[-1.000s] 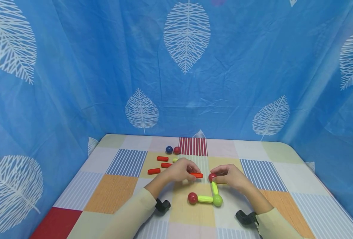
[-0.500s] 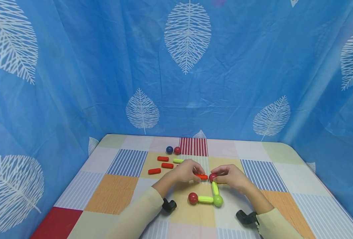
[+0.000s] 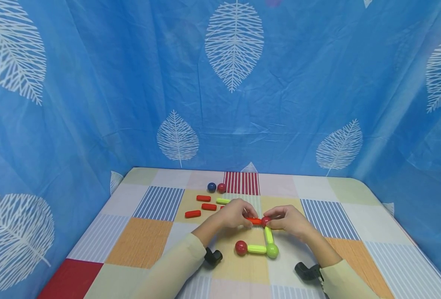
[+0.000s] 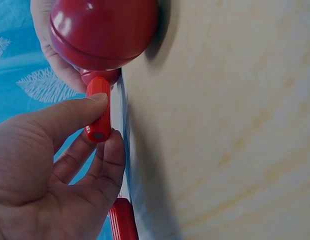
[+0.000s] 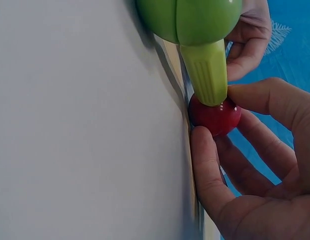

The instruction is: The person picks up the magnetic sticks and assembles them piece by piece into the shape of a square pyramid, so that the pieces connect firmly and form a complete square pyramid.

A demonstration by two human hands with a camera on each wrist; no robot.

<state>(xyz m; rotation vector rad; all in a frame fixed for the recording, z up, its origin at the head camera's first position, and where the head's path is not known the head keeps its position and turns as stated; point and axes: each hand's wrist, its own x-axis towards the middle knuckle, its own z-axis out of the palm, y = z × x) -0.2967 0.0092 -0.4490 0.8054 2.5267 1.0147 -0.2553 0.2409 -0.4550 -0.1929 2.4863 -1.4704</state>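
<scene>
Between thumb and fingers, my left hand (image 3: 236, 214) pinches a ribbed red rod (image 4: 98, 112). The rod's far end meets a red ball (image 5: 215, 116), which my right hand (image 3: 290, 223) grips with thumb and fingertips. From that ball a yellow-green rod (image 5: 207, 72) runs toward me to a green ball (image 3: 272, 250). A second yellow-green rod (image 3: 256, 249) goes left from the green ball to another red ball (image 3: 241, 248). In the left wrist view this nearer red ball (image 4: 105, 30) looms large, partly covering the held one.
Left of my hands lie red rods (image 3: 192, 214) and a yellow-green rod (image 3: 222, 201); one further red rod is mostly hidden behind the left hand. A blue ball (image 3: 211, 187) and a red ball (image 3: 221, 188) stand farther back on the patchwork cloth (image 3: 153, 241).
My left hand has moved right, bringing the red rod from a gap away up to the red ball. The right hand keeps its grip on that ball, nearly still.
</scene>
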